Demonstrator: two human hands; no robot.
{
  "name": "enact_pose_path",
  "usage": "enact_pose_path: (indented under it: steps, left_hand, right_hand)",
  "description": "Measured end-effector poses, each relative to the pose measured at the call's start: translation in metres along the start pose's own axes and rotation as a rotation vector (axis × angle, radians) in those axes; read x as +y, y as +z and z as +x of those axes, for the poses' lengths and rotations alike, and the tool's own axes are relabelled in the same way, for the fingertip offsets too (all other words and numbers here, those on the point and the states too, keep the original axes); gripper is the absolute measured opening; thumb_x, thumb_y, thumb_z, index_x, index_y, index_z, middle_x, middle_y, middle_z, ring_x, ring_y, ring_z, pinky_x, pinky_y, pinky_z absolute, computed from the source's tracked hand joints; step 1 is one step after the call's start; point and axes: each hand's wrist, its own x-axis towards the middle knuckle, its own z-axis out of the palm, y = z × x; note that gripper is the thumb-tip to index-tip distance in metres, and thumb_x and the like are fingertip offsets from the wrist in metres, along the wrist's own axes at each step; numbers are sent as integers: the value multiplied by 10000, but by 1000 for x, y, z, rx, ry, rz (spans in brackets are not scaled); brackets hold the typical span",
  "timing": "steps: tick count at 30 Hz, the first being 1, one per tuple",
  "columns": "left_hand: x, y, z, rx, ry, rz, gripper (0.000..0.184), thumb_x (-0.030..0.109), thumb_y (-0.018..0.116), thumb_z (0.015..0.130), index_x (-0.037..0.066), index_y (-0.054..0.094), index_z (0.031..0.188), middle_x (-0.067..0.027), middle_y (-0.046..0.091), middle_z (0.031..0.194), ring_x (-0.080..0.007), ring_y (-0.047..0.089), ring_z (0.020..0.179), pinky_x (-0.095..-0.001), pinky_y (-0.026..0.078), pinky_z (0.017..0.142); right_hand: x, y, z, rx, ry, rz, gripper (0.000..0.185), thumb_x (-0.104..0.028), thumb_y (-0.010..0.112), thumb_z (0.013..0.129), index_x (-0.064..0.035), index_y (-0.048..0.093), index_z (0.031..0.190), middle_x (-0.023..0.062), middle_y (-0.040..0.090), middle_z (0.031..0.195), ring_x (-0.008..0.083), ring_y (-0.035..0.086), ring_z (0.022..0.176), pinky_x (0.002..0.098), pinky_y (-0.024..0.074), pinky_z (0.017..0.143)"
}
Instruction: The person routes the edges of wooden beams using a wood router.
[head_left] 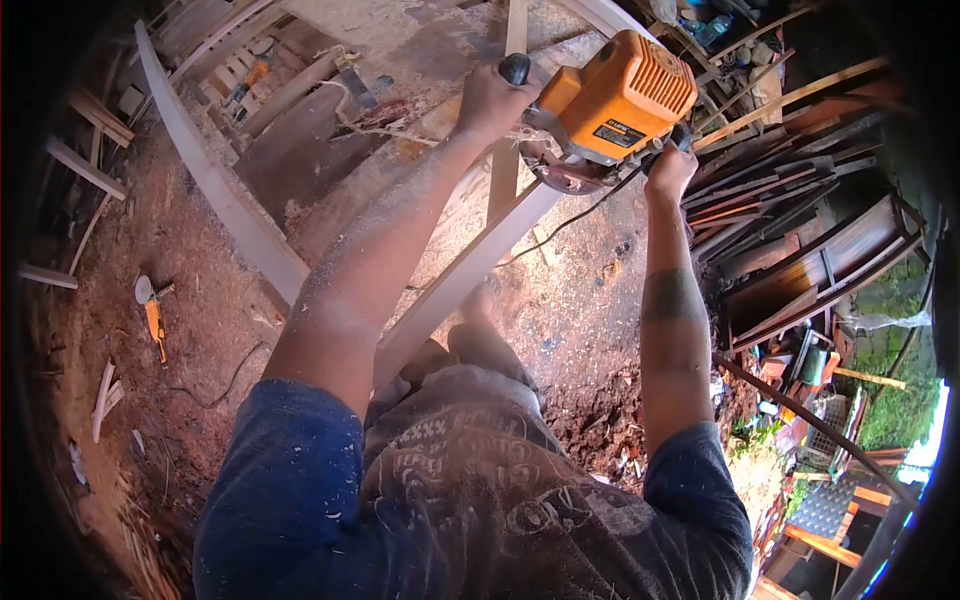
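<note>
1. Far left: an orange grinder [153,318] is lying on the ground [205,335].
2. A long plank [215,185] is slanting downward beside it.
3. I am seeing a pale board [470,270] running up beneath the orange router [625,95]; contact I cannot tell.
4. My left hand [492,105] is clenching its black knob [514,68].
5. My right hand [670,175] is grasping the opposite handle [682,137].
6. Dark timber [765,195] is lying piled far right.

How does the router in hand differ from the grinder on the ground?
The router is gripped by the left hand and right hand; the grinder lies untouched on the ground.
The router is boxy; the grinder is slim.
Shared: both have orange bodies.
</note>
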Motion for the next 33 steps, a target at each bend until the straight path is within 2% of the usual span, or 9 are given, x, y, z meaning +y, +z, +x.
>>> enact_pose_path:
  steps: [2,4,8,10,13,17,22,25,33]
  left_hand:
    - [-2,-8,-7,21,-5,-56,247,216,686,713,-27,644,732,-198,646,655,-332,674,655,-424,520,639]
    - [-3,-21,-16,13,-13,2,244,210,686,710,-28,652,755,-209,652,677,-341,678,678,-428,522,654]
    - [5,-41,-37,52,-23,40,248,198,688,703,-30,666,800,-214,663,709,-350,686,723,-425,527,681]
    - [5,-52,-45,36,-4,3,253,198,690,702,-27,669,816,-205,667,715,-344,688,733,-420,528,690]
    - [4,-66,-61,47,3,-18,253,198,689,701,-23,674,822,-195,672,719,-335,687,725,-417,528,689]
    - [9,-90,-81,14,-20,29,246,232,687,741,-9,660,782,-144,671,699,-244,662,667,-372,514,650]
    - [23,-119,-111,55,-24,-11,204,191,686,737,-9,647,751,-122,643,659,-227,639,632,-367,504,630]
    - [17,-128,-123,80,-13,14,182,168,690,736,-1,641,781,-106,625,648,-216,617,613,-368,496,624]
    - [22,-158,-159,109,-37,26,174,175,691,761,19,648,824,-92,633,658,-200,617,618,-366,494,627]
  right_hand:
    - [-11,6,-17,24,-7,32,184,-134,589,851,7,701,883,26,660,766,90,583,677,272,472,624]
    - [-23,11,-35,47,25,50,154,-80,605,789,6,709,864,30,669,747,90,604,688,271,495,644]
    - [-34,13,-59,40,-37,-36,176,-117,598,829,17,703,872,20,650,741,93,570,658,275,463,608]
    - [-29,14,-69,22,-10,-7,242,-191,582,917,23,695,907,-2,606,745,81,496,606,268,396,543]
    - [-29,14,-86,14,-37,-79,216,-147,568,895,25,695,922,-5,605,745,78,504,609,268,392,535]
    - [-39,18,-112,22,-41,-22,203,-107,562,878,30,693,950,2,630,771,83,538,618,263,411,538]
    - [-38,17,-135,-29,5,45,215,-47,544,860,49,689,987,28,674,843,111,615,683,255,470,607]
    - [-58,25,-163,-35,-24,130,209,-65,540,813,32,696,911,48,666,772,107,602,661,287,484,587]
    - [-56,30,-190,-75,-119,127,210,-89,546,873,35,690,964,28,681,831,109,614,707,286,503,631]
